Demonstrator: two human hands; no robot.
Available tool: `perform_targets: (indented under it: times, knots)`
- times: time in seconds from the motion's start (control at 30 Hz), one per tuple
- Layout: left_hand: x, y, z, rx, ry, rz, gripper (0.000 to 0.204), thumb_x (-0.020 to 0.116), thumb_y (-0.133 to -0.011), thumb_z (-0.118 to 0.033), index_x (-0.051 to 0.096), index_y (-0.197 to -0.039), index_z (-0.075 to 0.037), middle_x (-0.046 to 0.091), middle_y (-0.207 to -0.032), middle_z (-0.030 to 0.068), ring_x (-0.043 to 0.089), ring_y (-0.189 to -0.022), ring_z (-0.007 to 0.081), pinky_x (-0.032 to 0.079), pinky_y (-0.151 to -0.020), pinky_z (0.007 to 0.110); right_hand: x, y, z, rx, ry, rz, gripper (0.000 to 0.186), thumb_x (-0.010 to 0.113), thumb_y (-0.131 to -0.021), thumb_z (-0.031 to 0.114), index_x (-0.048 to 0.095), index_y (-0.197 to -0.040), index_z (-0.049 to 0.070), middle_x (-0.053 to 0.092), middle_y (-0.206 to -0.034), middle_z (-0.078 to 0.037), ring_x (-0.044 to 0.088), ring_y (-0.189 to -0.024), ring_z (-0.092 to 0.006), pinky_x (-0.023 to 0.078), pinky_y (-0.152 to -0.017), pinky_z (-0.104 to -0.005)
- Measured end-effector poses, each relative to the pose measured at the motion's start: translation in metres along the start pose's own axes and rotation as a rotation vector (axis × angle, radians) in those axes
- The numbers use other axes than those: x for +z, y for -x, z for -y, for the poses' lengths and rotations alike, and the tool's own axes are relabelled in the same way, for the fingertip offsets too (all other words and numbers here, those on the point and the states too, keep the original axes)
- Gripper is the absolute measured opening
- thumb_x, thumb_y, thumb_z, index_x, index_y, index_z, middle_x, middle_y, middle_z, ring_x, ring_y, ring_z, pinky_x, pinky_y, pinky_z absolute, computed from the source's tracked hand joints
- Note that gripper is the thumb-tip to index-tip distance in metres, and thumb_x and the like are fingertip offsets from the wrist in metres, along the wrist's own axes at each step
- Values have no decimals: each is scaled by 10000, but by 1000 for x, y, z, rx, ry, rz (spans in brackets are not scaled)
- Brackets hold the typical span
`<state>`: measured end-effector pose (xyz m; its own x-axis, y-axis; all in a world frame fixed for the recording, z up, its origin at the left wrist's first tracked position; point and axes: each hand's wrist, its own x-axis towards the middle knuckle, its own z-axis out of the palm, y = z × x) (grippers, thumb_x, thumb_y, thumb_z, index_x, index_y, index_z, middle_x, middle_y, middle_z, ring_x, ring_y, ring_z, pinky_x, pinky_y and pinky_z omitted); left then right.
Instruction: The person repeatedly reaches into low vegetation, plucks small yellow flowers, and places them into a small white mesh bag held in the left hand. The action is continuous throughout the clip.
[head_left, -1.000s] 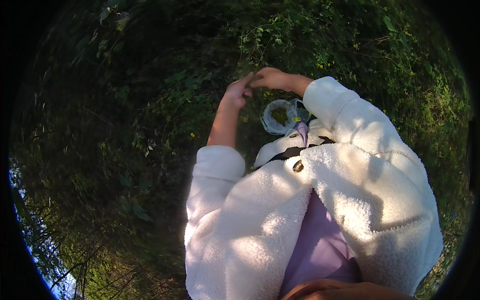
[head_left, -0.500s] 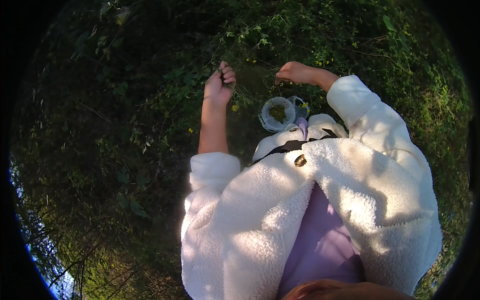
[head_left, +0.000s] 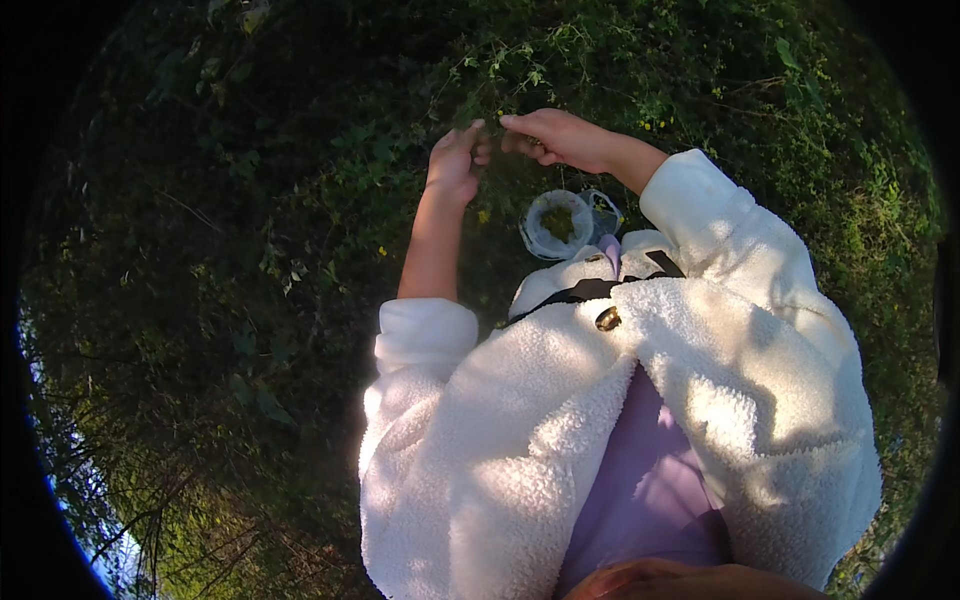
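My left hand and my right hand are raised close together in front of a green bush, fingertips almost touching. Both have their fingers pinched on thin stems or small plant bits of the bush; what sits between the fingers is too small to make out. Below my right hand hangs a small clear bag with greenish-yellow bits inside, held at my chest by a black strap. I wear a white fleece jacket with the sleeves pushed up.
Dense leafy bushes with small yellow flowers fill the view ahead and to the right. Shaded undergrowth lies to the left, with bare twigs at the lower left.
My hands were together, then spread apart half a second ago, and have now come back together in front of the bush, slightly left of where they were.
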<state>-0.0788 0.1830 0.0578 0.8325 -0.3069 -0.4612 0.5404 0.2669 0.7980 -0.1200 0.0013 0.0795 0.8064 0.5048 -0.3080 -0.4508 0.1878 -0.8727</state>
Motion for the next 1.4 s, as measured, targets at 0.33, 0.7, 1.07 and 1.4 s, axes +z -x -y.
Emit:
perform_targets:
  times: [0.33,0.7,1.07,1.4]
  knots:
    - [10,-13,13,153,-340,-130,97,541,-828,-114,536,-845,-19,550,-690,32,446,-518,94,370,-485,227,-5,-20,-19,191,84,-28,271,443,-865,276,532,-762,42,410,-628,33,308,-482,-43,239,-405,-182]
    - [9,-21,-6,150,-62,-180,90,540,-827,-92,524,-871,-15,573,-773,62,474,-615,103,394,-521,239,-50,40,-63,272,-215,-105,152,443,-860,153,514,-851,19,442,-704,22,352,-542,-42,328,-479,-155]
    - [36,-21,-14,-3,170,-90,138,518,-824,-25,460,-940,23,517,-828,104,454,-626,118,388,-504,218,-57,-12,-161,69,-347,-635,255,602,-765,253,478,-612,91,398,-571,19,358,-481,-69,276,-432,-218]
    - [-13,-13,-13,-21,-191,-24,209,555,-809,-83,486,-984,7,494,-752,44,407,-574,91,346,-476,225,-57,-15,-149,51,-364,-367,234,457,-860,248,536,-747,59,420,-644,27,341,-524,-60,276,-463,-205]
